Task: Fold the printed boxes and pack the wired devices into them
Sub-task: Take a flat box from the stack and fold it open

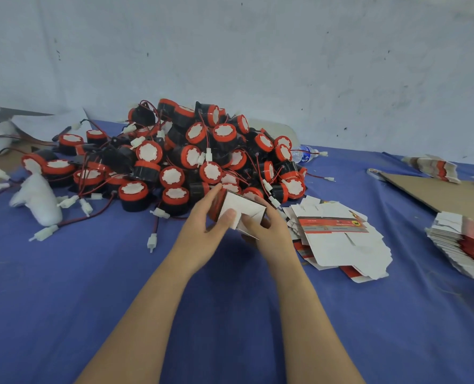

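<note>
I hold a half-folded printed box [241, 207] above the blue table [119, 286], just in front of the device pile. My left hand [205, 223] grips its left side, thumb pressing on a white flap. My right hand [269, 225] grips its right side, thumb on the inner flaps. Behind the box lies a big heap of wired devices [174, 159], black bodies with red rings, white faces, red-black wires and white plugs. Flat printed box blanks [338, 239] lie fanned out right of my hands.
A taller stack of flat blanks [465, 250] sits at the right edge, another bundle [435, 167] farther back beside a brown cardboard sheet [435, 192]. A water bottle [303, 153] lies behind the heap. White wrapped bundles [39, 200] lie at left. A wall closes the back.
</note>
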`<state>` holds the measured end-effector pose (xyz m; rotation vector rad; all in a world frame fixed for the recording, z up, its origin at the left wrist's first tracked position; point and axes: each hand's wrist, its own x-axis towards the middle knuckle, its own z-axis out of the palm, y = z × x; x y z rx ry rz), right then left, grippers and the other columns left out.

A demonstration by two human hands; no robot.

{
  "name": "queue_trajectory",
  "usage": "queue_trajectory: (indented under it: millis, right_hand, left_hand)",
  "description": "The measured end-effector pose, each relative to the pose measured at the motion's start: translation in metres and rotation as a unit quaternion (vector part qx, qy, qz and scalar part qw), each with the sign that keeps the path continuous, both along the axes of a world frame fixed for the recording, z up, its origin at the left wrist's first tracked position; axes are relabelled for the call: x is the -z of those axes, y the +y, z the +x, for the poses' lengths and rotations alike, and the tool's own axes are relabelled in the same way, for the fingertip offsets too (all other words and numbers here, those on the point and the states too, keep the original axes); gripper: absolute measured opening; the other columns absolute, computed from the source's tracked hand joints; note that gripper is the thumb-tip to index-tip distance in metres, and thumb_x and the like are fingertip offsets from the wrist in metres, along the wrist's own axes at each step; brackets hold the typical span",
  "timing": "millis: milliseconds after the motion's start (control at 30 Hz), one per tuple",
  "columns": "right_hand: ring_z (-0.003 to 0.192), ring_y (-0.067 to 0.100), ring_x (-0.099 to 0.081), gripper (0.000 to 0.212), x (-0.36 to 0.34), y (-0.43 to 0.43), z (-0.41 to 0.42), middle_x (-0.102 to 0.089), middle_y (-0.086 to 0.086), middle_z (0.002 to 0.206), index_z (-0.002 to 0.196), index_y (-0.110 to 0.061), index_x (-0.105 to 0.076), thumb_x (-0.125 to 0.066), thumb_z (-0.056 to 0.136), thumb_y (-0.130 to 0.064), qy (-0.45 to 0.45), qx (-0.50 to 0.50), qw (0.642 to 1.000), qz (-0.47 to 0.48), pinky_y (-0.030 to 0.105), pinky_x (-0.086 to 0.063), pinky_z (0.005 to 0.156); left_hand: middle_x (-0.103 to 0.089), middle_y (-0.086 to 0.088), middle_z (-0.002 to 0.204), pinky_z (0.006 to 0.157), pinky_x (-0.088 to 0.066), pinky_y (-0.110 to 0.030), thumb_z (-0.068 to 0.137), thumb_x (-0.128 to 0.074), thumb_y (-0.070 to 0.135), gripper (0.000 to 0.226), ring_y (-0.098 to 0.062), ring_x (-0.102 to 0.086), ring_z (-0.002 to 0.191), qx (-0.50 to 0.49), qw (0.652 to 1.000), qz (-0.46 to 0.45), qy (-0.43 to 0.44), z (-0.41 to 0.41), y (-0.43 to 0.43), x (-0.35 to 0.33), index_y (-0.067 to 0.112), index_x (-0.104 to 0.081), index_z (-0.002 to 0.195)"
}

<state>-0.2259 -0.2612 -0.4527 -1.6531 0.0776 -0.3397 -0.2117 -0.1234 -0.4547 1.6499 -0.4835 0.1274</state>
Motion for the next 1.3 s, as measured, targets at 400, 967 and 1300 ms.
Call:
queue_trajectory:
  millis: [400, 967, 1300]
  right_hand:
    - [0.121, 0.021, -0.056, 0.049, 0.0, 0.006, 0.007, -0.059, 0.001, 0.131, 0.14, -0.031, -0.04, -0.041, 0.1, -0.003, -0.012, -0.053, 0.991, 0.124, 0.039, -0.049, 0.099]
    - [0.106, -0.015, -0.054, 0.05, 0.006, 0.04, 0.005, -0.056, -0.037, 0.111, 0.14, -0.042, -0.036, -0.056, 0.096, -0.029, -0.102, -0.027, 0.994, -0.036, 0.01, -0.048, 0.086]
    - [0.108, 0.002, -0.061, 0.056, 0.006, 0.035, 0.005, -0.06, -0.015, 0.118, 0.127, -0.043, -0.041, -0.051, 0.092, -0.001, -0.069, -0.004, 0.993, 0.092, 0.023, -0.054, 0.089]
  left_hand:
    - [-0.033, 0.001, 0.151, 0.098, -0.035, -0.005, 0.093, -0.047, -0.006, 0.045, -0.003, -0.025, 0.141, -0.113, 0.984, 0.039, -0.128, -0.002, -0.01, -0.001, 0.039, -0.05, 0.095]
    - [-0.052, 0.015, 0.116, 0.073, -0.049, -0.009, 0.095, -0.056, 0.026, 0.047, 0.003, -0.056, 0.102, -0.215, 0.972, -0.055, -0.074, 0.001, -0.004, 0.002, 0.03, -0.036, 0.138]
    - [-0.047, 0.003, 0.139, 0.094, -0.047, -0.018, 0.094, -0.057, 0.007, 0.054, -0.011, -0.048, 0.125, -0.155, 0.987, -0.046, -0.007, 0.006, -0.014, 0.011, 0.027, -0.038, 0.141]
